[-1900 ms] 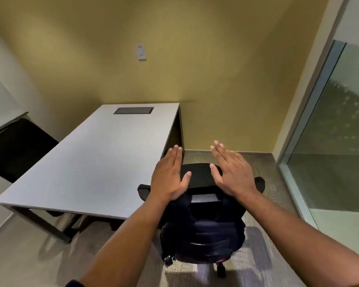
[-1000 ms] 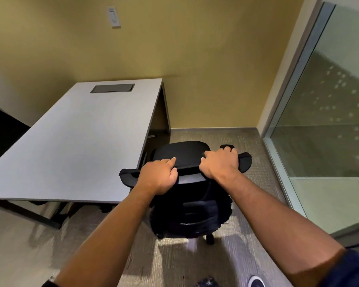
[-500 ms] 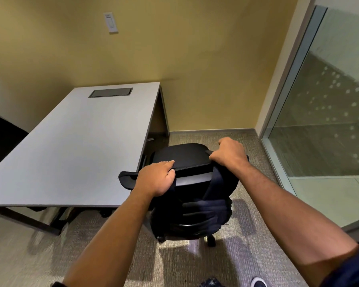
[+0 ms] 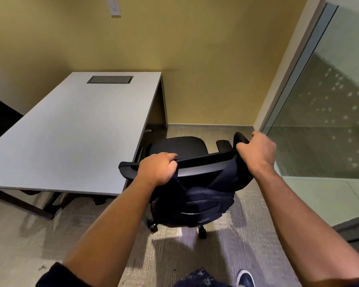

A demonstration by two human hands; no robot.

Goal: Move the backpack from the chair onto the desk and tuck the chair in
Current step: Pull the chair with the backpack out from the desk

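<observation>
A black office chair [image 4: 177,145] stands at the right end of the grey desk [image 4: 71,131], seat facing the wall. A dark navy backpack [image 4: 205,200] hangs over the near side of the chair's backrest. My left hand [image 4: 158,169] is closed on the top edge of the backrest, left of its middle. My right hand [image 4: 257,151] is closed on the backpack's top strap and holds it out past the right end of the backrest, near the right armrest. The backpack's body still sags against the backrest, above the castors.
A glass partition [image 4: 323,125] runs close along the right. A yellow wall stands behind the desk and chair. A dark cable hatch [image 4: 110,79] is set into the far desk top. Something black [image 4: 0,121] sits beyond the desk's left side. My shoe [image 4: 245,276] is on the carpet.
Both hands came down from hovering open and closed on the backrest top. My right hand then took the backpack strap and drew it out to the right; the left hand stayed put.
</observation>
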